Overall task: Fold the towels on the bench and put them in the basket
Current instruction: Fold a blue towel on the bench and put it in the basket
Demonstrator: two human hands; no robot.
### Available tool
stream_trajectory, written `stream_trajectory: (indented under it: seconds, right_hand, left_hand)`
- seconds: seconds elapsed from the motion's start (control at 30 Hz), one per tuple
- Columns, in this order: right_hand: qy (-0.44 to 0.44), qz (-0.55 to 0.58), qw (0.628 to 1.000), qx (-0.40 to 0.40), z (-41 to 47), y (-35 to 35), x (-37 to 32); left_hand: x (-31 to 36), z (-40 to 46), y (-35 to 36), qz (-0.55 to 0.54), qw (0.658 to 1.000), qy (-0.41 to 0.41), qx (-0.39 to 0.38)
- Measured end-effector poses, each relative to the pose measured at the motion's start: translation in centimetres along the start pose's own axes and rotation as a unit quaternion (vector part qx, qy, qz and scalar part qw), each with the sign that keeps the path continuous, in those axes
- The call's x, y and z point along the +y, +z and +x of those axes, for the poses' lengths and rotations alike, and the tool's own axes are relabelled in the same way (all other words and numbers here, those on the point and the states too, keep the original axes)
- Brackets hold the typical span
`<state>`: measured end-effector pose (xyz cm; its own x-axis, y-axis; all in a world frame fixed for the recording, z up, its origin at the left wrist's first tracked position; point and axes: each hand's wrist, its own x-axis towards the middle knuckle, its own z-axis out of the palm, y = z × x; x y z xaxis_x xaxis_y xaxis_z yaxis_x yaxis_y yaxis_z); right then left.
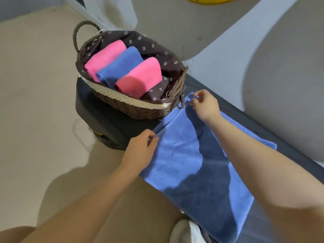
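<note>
A blue towel (182, 160) lies spread flat on the dark bench (112, 123), its near side hanging over the front edge. My left hand (140, 149) pinches the towel's near-left corner. My right hand (205, 104) pinches the far-left corner, close to the basket. The brown wicker basket (133, 107) stands on the bench's left end. It has a dark flowered lining. Inside it lie a folded pink towel (103, 57), a folded blue towel (121, 65) and another folded pink towel (140, 76), side by side.
A beige floor (35, 102) spreads to the left and below. Grey curved wall shapes (280, 85) rise behind the bench. My white shoe (185, 232) shows at the bottom edge. The basket's handle (78, 32) sticks up at its far left.
</note>
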<state>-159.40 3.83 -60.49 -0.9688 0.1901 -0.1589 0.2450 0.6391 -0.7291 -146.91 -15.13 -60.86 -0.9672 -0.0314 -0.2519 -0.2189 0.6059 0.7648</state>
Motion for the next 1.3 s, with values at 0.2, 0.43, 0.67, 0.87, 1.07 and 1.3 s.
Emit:
stream_trajectory:
  seconds: [0.2,0.43,0.67,0.87,1.07,1.3]
  right_hand:
    - [-0.006,-0.142,0.99,-0.014,2.9,-0.9,1.6]
    - [-0.046,-0.243,0.969,-0.018,3.4,-1.0,2.0]
    - [-0.064,-0.215,0.974,0.022,2.8,-2.6,1.2]
    - [-0.103,-0.211,0.969,-0.08,3.4,-1.8,1.2]
    - [-0.114,-0.276,0.949,-0.101,3.9,-0.7,1.2]
    - [-0.118,-0.169,0.978,-0.029,3.8,-2.6,0.4]
  left_hand:
    - [-0.8,0.4,0.7,0.092,0.995,0.023,0.019]
    - [-0.8,1.0,0.8,0.143,0.99,0.013,0.007]
    - [0.2,1.7,0.1,0.127,0.991,-0.006,-0.041]
    - [0.1,2.0,-0.1,0.154,0.986,-0.005,-0.064]
    - [-0.3,1.8,0.5,0.23,0.972,-0.001,-0.048]
    - [0.6,1.1,-0.7,0.026,0.999,0.018,-0.023]
